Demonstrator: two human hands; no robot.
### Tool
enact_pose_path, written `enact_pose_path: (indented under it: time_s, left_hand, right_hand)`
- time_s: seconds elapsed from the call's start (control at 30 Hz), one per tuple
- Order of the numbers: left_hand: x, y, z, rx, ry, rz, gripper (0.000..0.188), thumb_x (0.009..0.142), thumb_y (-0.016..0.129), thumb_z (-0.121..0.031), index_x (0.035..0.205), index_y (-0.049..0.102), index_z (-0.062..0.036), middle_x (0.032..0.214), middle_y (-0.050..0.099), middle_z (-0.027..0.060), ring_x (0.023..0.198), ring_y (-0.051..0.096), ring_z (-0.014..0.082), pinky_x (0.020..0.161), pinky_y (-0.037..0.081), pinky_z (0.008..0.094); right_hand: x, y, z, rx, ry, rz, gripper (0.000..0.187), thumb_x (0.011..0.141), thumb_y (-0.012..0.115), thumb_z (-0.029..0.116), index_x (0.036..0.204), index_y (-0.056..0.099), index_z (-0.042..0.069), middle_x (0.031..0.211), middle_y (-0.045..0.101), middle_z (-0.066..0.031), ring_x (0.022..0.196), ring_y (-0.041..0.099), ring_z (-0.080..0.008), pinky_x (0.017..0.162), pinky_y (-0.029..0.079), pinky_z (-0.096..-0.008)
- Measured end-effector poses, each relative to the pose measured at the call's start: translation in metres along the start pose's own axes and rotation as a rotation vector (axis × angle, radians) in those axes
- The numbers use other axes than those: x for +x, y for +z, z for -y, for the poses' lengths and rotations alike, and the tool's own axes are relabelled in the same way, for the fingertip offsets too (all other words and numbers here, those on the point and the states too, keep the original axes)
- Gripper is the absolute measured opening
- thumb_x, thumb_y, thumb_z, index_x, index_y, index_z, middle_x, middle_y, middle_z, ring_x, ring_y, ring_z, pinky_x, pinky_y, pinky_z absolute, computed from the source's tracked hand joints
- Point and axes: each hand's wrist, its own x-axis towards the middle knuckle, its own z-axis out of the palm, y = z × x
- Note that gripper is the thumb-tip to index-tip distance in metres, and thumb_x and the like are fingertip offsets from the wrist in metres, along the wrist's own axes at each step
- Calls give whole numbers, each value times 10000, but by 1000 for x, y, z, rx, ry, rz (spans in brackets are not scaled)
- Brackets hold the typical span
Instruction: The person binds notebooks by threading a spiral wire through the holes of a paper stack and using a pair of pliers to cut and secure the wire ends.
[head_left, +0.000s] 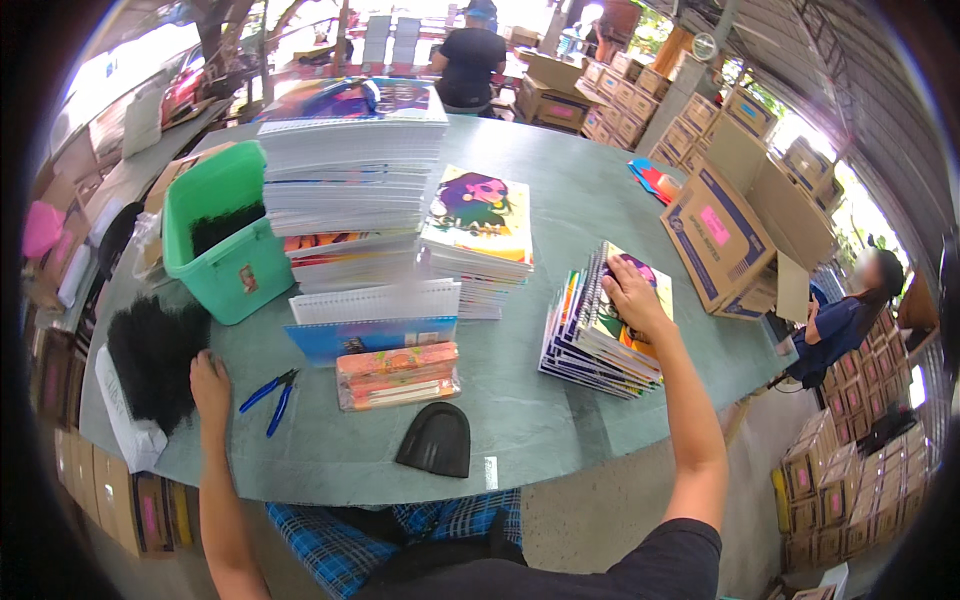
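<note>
My right hand (pixel 633 294) lies flat, fingers stretched, on the top cover of a stack of spiral notebooks (pixel 600 345) at the table's right. At the left, my left hand (pixel 209 384) rests at the edge of a heap of fine black strands (pixel 158 360), possibly binding coils; its fingers look slightly apart, and nothing shows in them. Blue-handled pliers (pixel 270 398) lie beside that hand, their jaws toward the middle. A wrapped orange packet (pixel 398 376) and a black rounded pad (pixel 436 440) sit between my hands.
Behind the packet rise a tall stack of unbound white books (pixel 350 180) and a lower stack of books (pixel 478 215). A green bin (pixel 225 265) with black strands stands at left. An open cardboard box (pixel 715 235) is at right. Two people (pixel 470 65) sit beyond the table (pixel 560 450).
</note>
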Motion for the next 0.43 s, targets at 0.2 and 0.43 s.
enact_pose_path:
  time_s: [0.2, 0.43]
  left_hand:
    - [44, 18, 15, 221, -264, 129, 222, 826, 531, -130, 959, 466, 35, 960, 614, 261, 878, 615, 420, 763, 487, 483]
    - [71, 49, 65, 82, -561, 161, 328, 862, 505, -201, 1139, 392, -66, 1063, 590, 291, 1011, 575, 444, 886, 452, 490]
  right_hand:
    - [-9, -7, 122, 175, -310, -183, 323, 833, 584, 159, 1139, 580, 53, 1306, 466, -173, 1242, 395, -370, 1022, 330, -446]
    - [-18, 26, 223, 336, -696, -163, 296, 822, 609, 170, 1111, 602, 107, 1301, 480, -147, 1243, 403, -336, 1042, 301, -449]
